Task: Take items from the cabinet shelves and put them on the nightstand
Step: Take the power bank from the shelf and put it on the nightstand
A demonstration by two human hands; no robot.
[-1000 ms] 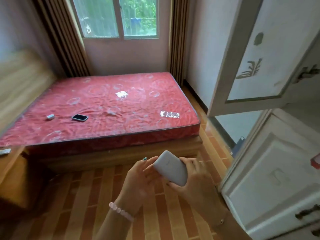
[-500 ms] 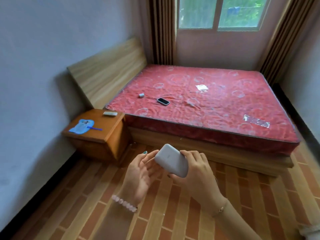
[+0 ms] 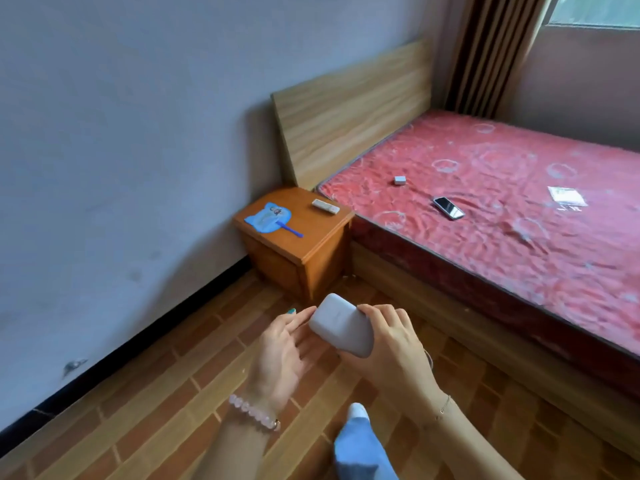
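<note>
A pale grey rounded power bank (image 3: 341, 325) sits in my right hand (image 3: 391, 344), which grips its right end at waist height. My left hand (image 3: 284, 348) is beside it, palm up, with fingertips touching the left end. The wooden nightstand (image 3: 313, 242) stands ahead, between the wall and the bed. On its top lie a blue hand fan (image 3: 272, 218) and a white remote (image 3: 325, 206). The cabinet is out of view.
A bed with a red mattress (image 3: 502, 202) fills the right side; a black phone (image 3: 448, 207), a small white block (image 3: 400, 180) and a clear packet (image 3: 566, 196) lie on it. A wooden headboard (image 3: 346, 112) leans on the grey wall. Brick-patterned floor (image 3: 166, 403) lies underfoot, and my blue-clad leg (image 3: 360, 445) shows below.
The view has swung left, away from the white cabinet, and closer to the nightstand. Both hands keep the power bank in the same pose.
</note>
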